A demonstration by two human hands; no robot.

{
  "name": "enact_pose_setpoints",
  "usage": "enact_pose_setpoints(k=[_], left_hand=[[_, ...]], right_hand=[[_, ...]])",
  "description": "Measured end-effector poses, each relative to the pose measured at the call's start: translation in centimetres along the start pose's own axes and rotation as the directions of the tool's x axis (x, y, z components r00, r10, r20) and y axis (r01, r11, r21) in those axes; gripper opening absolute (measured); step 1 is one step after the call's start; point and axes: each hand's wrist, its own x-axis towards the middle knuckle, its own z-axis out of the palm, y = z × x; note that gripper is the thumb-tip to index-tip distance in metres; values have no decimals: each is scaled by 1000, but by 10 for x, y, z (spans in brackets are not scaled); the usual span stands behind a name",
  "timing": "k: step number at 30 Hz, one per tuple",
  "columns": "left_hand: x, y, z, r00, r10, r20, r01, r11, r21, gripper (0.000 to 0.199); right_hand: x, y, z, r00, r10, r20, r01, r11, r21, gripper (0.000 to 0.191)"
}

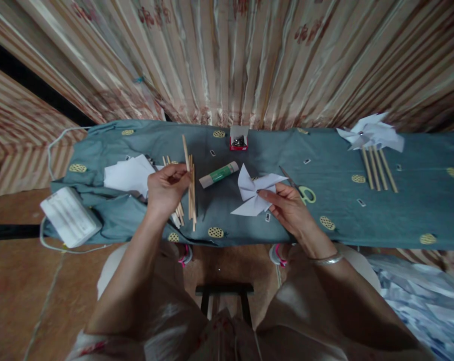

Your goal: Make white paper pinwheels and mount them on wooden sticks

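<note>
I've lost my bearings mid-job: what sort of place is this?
Likely a room in a home set up for crafts, judging by the patterned curtain, the cloth-covered table and the paper pinwheel.
</note>
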Motion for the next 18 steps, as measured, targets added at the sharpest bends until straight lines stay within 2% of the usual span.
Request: enact_pose_setpoints(k=[2,4,6,9,10,13,18], left_hand=[[-20,12,6,992,-55,113,69,990,-121,22],[-47,18,15,952,-155,265,217,951,-219,26],[-78,18,25,872,-288,395,404,880,-249,28],[-122,10,40,759,-420,498,602,744,-290,31],[-135,6,46,731,-443,518,642,704,-304,32],[-162,-8,63,694,-513,506,711,598,-369,34],[-179,-26,81,632,-598,493,773,439,-458,39]], right_hand=[[-4,-3,-2,1000,4,5,-4,1000,0,30],[-9,-6,-3,1000,5,6,-5,1000,-2,30],[-14,-7,-5,1000,16,23,-16,1000,-20,30],[-22,-5,-9,998,31,46,-28,996,-83,29],[-25,-3,-10,998,36,54,-30,994,-109,29],[-35,4,-12,991,65,118,-40,979,-198,29],[-52,16,-15,964,75,254,27,926,-377,17]])
